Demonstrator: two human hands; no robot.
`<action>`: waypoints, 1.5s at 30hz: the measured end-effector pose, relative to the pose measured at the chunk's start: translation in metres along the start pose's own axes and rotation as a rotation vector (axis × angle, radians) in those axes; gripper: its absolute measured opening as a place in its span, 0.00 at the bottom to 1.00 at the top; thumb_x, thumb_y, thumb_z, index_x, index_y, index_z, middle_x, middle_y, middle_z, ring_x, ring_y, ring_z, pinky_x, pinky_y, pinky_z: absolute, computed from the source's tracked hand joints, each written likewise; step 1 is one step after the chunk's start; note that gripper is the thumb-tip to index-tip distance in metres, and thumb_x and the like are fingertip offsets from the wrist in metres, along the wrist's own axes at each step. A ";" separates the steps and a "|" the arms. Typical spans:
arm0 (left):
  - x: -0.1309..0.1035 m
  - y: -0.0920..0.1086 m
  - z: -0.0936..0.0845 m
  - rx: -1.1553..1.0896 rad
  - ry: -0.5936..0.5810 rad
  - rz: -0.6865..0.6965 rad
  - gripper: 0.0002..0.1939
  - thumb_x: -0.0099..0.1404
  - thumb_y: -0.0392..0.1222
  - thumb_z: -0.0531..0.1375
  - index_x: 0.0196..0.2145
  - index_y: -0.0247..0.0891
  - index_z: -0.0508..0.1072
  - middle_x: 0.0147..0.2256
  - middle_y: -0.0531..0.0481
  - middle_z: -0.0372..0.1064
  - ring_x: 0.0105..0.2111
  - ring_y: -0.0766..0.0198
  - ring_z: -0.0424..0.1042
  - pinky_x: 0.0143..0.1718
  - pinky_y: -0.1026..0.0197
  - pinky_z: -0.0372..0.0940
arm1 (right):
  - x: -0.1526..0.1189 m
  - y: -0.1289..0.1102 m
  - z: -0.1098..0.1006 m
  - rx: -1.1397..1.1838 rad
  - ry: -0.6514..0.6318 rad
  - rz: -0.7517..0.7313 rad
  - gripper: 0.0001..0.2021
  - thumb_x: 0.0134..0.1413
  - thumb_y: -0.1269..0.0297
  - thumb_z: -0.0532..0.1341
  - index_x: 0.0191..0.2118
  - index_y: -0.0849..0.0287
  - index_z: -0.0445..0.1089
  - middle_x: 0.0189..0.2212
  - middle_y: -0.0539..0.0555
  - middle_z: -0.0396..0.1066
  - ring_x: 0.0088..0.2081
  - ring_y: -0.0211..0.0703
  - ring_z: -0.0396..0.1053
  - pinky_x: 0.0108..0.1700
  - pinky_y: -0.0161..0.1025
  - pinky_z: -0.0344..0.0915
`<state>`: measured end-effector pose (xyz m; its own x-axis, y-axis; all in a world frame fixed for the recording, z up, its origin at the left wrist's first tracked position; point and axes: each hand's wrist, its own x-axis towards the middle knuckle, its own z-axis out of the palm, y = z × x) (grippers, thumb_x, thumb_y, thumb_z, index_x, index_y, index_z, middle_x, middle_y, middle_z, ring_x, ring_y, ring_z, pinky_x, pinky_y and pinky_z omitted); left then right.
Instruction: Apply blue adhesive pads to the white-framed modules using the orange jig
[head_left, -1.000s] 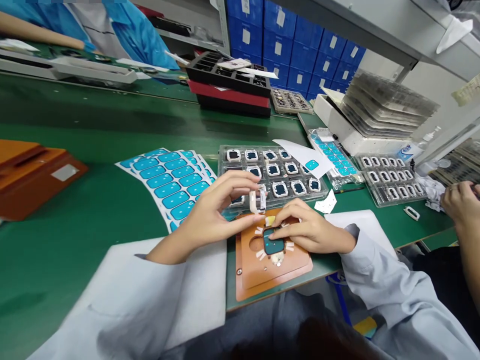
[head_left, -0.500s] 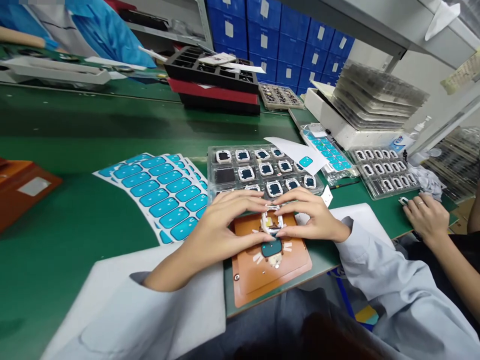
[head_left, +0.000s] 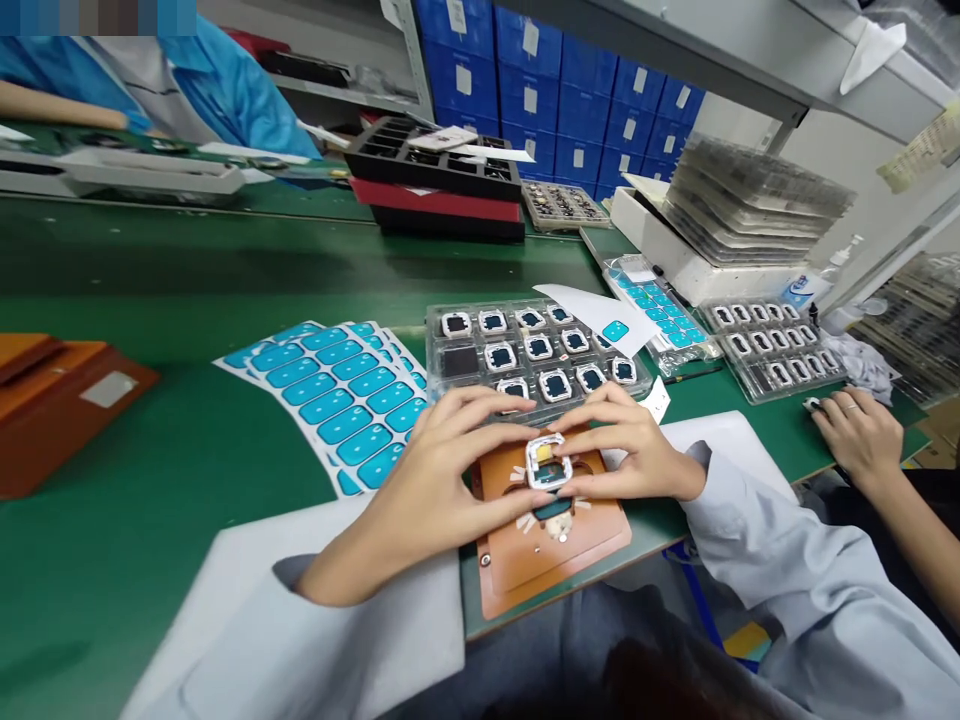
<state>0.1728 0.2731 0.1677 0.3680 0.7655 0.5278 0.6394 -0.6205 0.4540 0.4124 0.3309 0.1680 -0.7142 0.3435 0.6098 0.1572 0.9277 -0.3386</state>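
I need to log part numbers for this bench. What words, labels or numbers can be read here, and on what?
No text can be read.
White labels on the blue bins: too small and blurred.
Print on the pack beside the white box: blurred.
Yellowish sheet at the right edge: print too small.
Blue sticker sheets and the white frame held by the left hand and right hand: no writing shows.

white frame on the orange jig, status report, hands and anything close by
Left hand and right hand both pinching white frame over orange jig. Clear parts tray right behind. Co-worker's hand well off to the right.
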 end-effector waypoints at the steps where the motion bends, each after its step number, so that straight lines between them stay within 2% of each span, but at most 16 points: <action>1: -0.002 0.004 -0.002 0.004 0.001 0.017 0.18 0.59 0.55 0.67 0.45 0.47 0.78 0.52 0.45 0.74 0.53 0.46 0.67 0.55 0.40 0.64 | -0.001 -0.002 0.000 0.017 -0.013 -0.002 0.15 0.52 0.52 0.71 0.41 0.56 0.78 0.44 0.58 0.78 0.42 0.45 0.67 0.46 0.46 0.67; 4: -0.010 0.014 -0.004 0.023 0.016 0.052 0.17 0.60 0.51 0.67 0.46 0.48 0.77 0.52 0.46 0.74 0.53 0.47 0.66 0.54 0.41 0.64 | -0.003 -0.007 0.000 0.055 -0.035 -0.006 0.16 0.50 0.51 0.72 0.39 0.56 0.77 0.43 0.57 0.78 0.42 0.45 0.66 0.46 0.45 0.65; 6: -0.013 0.017 -0.004 0.036 0.033 0.050 0.20 0.60 0.52 0.68 0.48 0.47 0.76 0.52 0.45 0.73 0.53 0.46 0.66 0.53 0.41 0.65 | -0.003 -0.010 -0.001 0.054 -0.043 -0.003 0.15 0.51 0.52 0.72 0.39 0.56 0.76 0.43 0.56 0.78 0.42 0.44 0.66 0.46 0.45 0.64; 9: -0.015 0.017 -0.002 0.042 0.031 0.045 0.24 0.59 0.55 0.69 0.50 0.45 0.74 0.52 0.44 0.73 0.53 0.46 0.65 0.53 0.41 0.65 | -0.003 -0.013 -0.003 0.048 -0.058 0.004 0.14 0.52 0.52 0.71 0.38 0.56 0.76 0.43 0.55 0.78 0.42 0.45 0.66 0.46 0.46 0.63; 20: -0.017 0.014 0.003 0.058 0.073 0.063 0.22 0.60 0.56 0.67 0.50 0.48 0.75 0.50 0.46 0.75 0.53 0.45 0.65 0.53 0.40 0.63 | -0.003 -0.016 -0.006 0.023 -0.075 0.007 0.13 0.54 0.53 0.70 0.39 0.55 0.77 0.44 0.54 0.79 0.42 0.45 0.66 0.46 0.46 0.61; 25: -0.017 0.015 0.002 0.065 0.076 0.085 0.20 0.61 0.55 0.66 0.49 0.46 0.75 0.49 0.45 0.75 0.53 0.45 0.64 0.52 0.40 0.62 | -0.003 -0.017 -0.007 0.044 -0.075 0.020 0.14 0.53 0.54 0.71 0.41 0.57 0.76 0.44 0.54 0.78 0.42 0.45 0.65 0.46 0.45 0.60; 27: -0.017 0.015 0.002 0.073 0.063 0.079 0.20 0.62 0.55 0.66 0.48 0.45 0.75 0.49 0.44 0.74 0.53 0.44 0.64 0.52 0.39 0.62 | -0.003 -0.017 -0.007 0.050 -0.083 0.032 0.14 0.53 0.54 0.71 0.41 0.57 0.76 0.45 0.54 0.78 0.42 0.45 0.65 0.46 0.45 0.60; 32: -0.015 0.013 0.006 0.005 -0.045 -0.008 0.15 0.58 0.53 0.69 0.39 0.43 0.77 0.49 0.44 0.74 0.54 0.44 0.63 0.52 0.38 0.62 | -0.005 -0.015 -0.005 -0.004 -0.170 0.057 0.13 0.55 0.51 0.69 0.37 0.57 0.77 0.43 0.55 0.78 0.42 0.46 0.64 0.45 0.45 0.58; 34: -0.014 0.012 0.007 -0.033 -0.041 -0.036 0.15 0.58 0.53 0.69 0.39 0.43 0.77 0.49 0.44 0.73 0.53 0.46 0.63 0.53 0.39 0.63 | -0.006 -0.013 -0.003 -0.004 -0.164 0.043 0.13 0.54 0.51 0.69 0.37 0.56 0.77 0.42 0.54 0.78 0.42 0.46 0.65 0.45 0.45 0.57; 37: -0.013 0.010 0.007 -0.080 -0.009 -0.022 0.18 0.59 0.55 0.69 0.44 0.46 0.78 0.50 0.45 0.72 0.53 0.49 0.63 0.56 0.40 0.62 | -0.007 -0.008 0.000 0.033 -0.100 0.030 0.15 0.52 0.52 0.70 0.41 0.56 0.75 0.40 0.53 0.77 0.42 0.45 0.65 0.47 0.45 0.56; 40: -0.013 0.009 0.008 -0.081 -0.050 0.024 0.29 0.58 0.61 0.67 0.55 0.52 0.74 0.58 0.43 0.65 0.57 0.46 0.59 0.58 0.38 0.59 | -0.007 -0.005 0.003 0.077 -0.059 0.061 0.25 0.46 0.50 0.73 0.46 0.57 0.70 0.38 0.53 0.74 0.42 0.45 0.66 0.48 0.46 0.58; 43: -0.014 0.009 0.013 -0.041 -0.076 0.045 0.33 0.59 0.62 0.65 0.60 0.55 0.69 0.62 0.42 0.60 0.58 0.45 0.56 0.59 0.37 0.56 | -0.008 -0.002 0.008 0.265 -0.050 0.116 0.30 0.45 0.47 0.73 0.48 0.56 0.64 0.40 0.53 0.70 0.44 0.45 0.68 0.48 0.45 0.63; 45: -0.014 0.009 0.015 -0.020 -0.035 0.068 0.33 0.60 0.60 0.65 0.61 0.55 0.67 0.61 0.42 0.60 0.58 0.46 0.55 0.60 0.38 0.55 | -0.010 -0.001 0.012 0.442 -0.069 0.152 0.30 0.49 0.47 0.71 0.50 0.55 0.60 0.45 0.54 0.68 0.48 0.44 0.70 0.50 0.43 0.65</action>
<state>0.1835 0.2597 0.1532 0.4341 0.7267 0.5324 0.5989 -0.6743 0.4321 0.4108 0.3251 0.1538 -0.7516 0.4460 0.4860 -0.0316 0.7116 -0.7019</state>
